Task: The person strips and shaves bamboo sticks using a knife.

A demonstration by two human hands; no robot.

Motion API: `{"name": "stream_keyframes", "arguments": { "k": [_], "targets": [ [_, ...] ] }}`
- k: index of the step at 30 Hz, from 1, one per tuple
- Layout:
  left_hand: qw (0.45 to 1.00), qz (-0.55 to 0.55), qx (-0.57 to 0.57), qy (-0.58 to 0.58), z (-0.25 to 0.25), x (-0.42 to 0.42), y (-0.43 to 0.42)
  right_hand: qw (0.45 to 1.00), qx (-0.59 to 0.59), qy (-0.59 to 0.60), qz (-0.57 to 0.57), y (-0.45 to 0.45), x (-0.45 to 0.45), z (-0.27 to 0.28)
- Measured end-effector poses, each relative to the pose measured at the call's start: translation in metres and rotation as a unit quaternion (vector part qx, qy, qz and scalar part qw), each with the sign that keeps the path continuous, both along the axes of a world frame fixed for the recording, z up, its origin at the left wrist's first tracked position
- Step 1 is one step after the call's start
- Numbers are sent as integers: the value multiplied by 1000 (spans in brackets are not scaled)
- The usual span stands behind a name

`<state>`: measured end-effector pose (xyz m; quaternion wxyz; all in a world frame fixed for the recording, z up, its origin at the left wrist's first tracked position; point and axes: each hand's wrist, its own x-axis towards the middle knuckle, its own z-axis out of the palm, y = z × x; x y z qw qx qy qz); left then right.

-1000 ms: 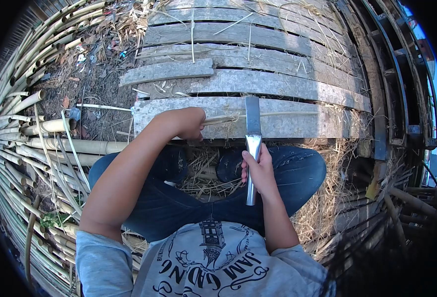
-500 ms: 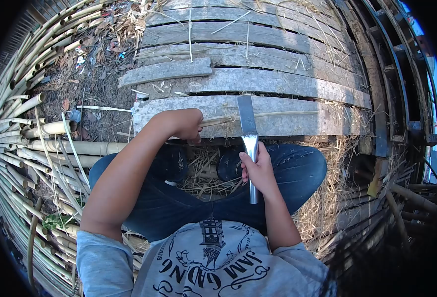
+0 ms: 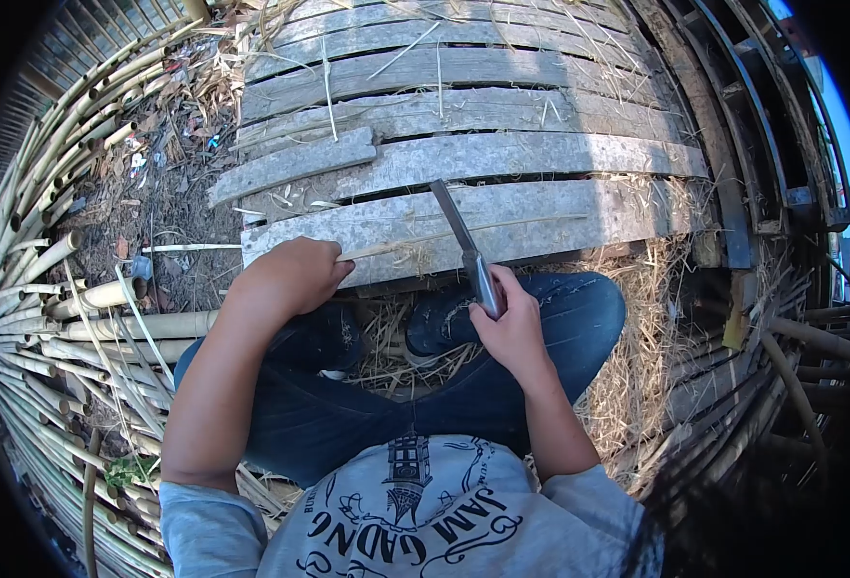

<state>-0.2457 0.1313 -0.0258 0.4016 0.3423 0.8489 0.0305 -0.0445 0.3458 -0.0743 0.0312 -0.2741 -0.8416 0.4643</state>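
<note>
My right hand [image 3: 511,326] is wrapped round the shiny metal handle of a knife [image 3: 456,219]. Its long blade points away from me and slants left, seen nearly edge-on. A thin bamboo strip [image 3: 521,223] lies across the nearest plank, passing beneath or beside the blade; which of the two, I cannot tell. My left hand [image 3: 292,275] is closed on the strip's left end, with the fingertips mostly hidden behind the back of the hand. Fine shavings lie along the strip near the blade.
Before my crossed legs is a slatted wooden platform [image 3: 502,154] with a loose board [image 3: 295,166] and scattered strips on it. Bamboo poles [image 3: 39,328] are piled at the left. Straw-like shavings [image 3: 627,356] cover the ground at the right, beside a dark timber frame [image 3: 733,125].
The knife has turned from showing its flat side to nearly edge-on, and its tip has swung left. My left hand has moved left and nearer to me. The view has shifted slightly.
</note>
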Motion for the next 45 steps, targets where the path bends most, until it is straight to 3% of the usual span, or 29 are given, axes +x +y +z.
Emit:
{"name": "stream_keyframes", "arguments": {
  "k": [2,3,7,9,11,16,20,22,26,31,36,42,45],
  "targets": [
    [998,-8,60,34,1,9,-13,998,32,-15,53,1,1,-8],
    [997,-19,60,39,7,15,-13,995,1,-77,61,-4,-3,4],
    [995,14,84,61,27,50,-20,997,7,-52,65,-15,1,-5],
    [992,20,95,80,35,67,-24,973,150,-135,115,-6,7,-2],
    [993,54,49,88,44,87,-27,962,195,-167,95,7,10,5],
    [993,86,73,39,45,113,-52,919,315,-231,47,59,28,13],
    [988,136,68,4,40,124,-51,938,230,-195,171,8,26,16],
    [981,165,88,-50,45,129,-66,934,243,-180,189,10,26,10],
    [973,209,69,-73,52,151,-87,914,310,-249,73,66,25,-5],
    [970,236,57,-34,58,167,-87,915,268,-229,196,25,29,16],
    [970,243,6,14,69,178,-107,918,306,-239,77,70,28,-10],
    [967,256,-5,10,65,180,-116,943,194,-154,224,-4,28,-4],
    [963,268,-17,25,67,188,-118,950,201,-173,167,10,15,-13]
  ]
}}
